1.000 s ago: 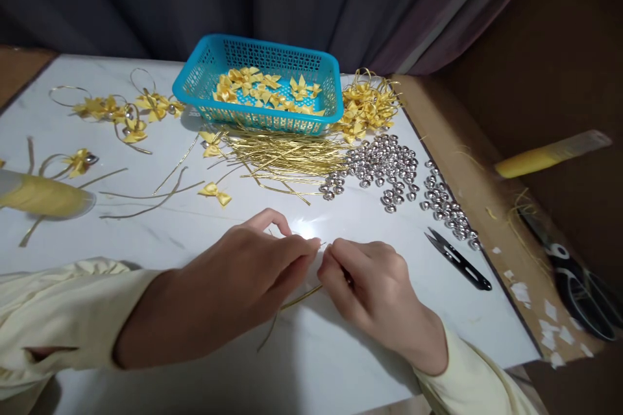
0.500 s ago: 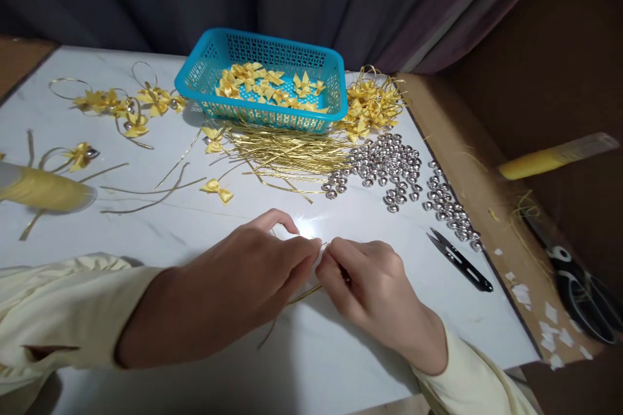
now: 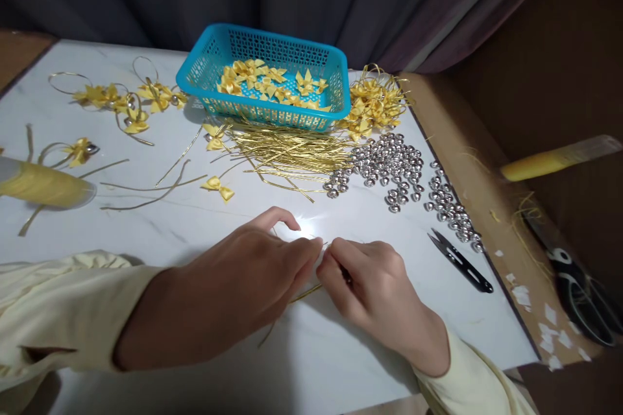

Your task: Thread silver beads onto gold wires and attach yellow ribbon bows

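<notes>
My left hand [image 3: 257, 272] and my right hand [image 3: 374, 285] meet fingertip to fingertip above the white table. Thumb and fingers of the left are pinched on a thin gold cord [image 3: 306, 295], part of which shows below the hands; its index finger is curled above. The right hand is closed, its fingers bent inward, and what lies inside them is mostly hidden. A yellow ribbon bow [image 3: 218, 187] lies behind the left hand. Farther back is a bundle of gold cords [image 3: 292, 150], beside a pile of silver beads [image 3: 387, 159].
A blue basket [image 3: 272, 110] holding yellow bows stands at the back. Finished-looking bows with loops [image 3: 372, 104] are heaped beside it. Black snips [image 3: 460, 260] lie at right, large scissors [image 3: 579, 292] beyond. A yellow thread spool [image 3: 46, 185] is at left.
The view has shifted very slightly. Both hands keep nearly the same pose and place.
</notes>
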`<state>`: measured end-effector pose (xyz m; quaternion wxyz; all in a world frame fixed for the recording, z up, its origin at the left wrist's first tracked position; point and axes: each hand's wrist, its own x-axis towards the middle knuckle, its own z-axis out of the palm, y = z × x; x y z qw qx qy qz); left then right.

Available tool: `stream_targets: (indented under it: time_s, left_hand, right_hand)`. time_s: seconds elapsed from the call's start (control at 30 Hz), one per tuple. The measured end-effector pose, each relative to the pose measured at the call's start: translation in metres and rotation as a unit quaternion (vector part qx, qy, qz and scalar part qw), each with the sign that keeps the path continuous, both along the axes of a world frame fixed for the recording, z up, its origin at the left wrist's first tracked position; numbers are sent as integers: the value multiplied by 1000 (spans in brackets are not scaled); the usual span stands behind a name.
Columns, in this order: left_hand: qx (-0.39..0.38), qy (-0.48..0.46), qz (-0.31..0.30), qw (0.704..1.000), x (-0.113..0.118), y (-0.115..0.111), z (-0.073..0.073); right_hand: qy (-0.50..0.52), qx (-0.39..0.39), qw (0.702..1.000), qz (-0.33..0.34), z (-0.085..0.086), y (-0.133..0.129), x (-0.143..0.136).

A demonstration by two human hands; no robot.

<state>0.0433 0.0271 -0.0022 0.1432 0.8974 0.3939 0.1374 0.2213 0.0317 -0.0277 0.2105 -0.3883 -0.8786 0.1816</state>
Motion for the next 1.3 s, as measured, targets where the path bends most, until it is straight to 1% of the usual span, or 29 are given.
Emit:
stream_targets:
  time_s: [0.27, 0.53, 0.77, 0.9, 1.0, 1.17, 1.3]
  left_hand:
    - [8, -4, -3, 1000, 1, 1, 1]
    - [14, -3, -12, 1000, -2, 0, -2]
    - [15, 0, -13, 1000, -1, -1, 1]
    - [41, -3, -16, 999, -1, 0, -1]
    - [38, -6, -11, 999, -1, -1, -3]
    - [51, 2, -22, 998, -2, -3, -4]
    - [52, 12, -14, 998, -2, -3, -7]
  right_hand:
    - [-3, -2, 1000, -1, -1, 0, 0]
    - [-3, 4, 1000, 3, -2, 1, 0]
    - [-8, -4, 1000, 3, -2, 0, -1]
    - [-9, -2, 1000, 4, -3, 0, 0]
    - [-4, 3, 1000, 5, -3, 0, 0]
    - [-2, 3, 1000, 3, -3, 1, 0]
    - [-1, 9, 1000, 3, -3, 0, -1]
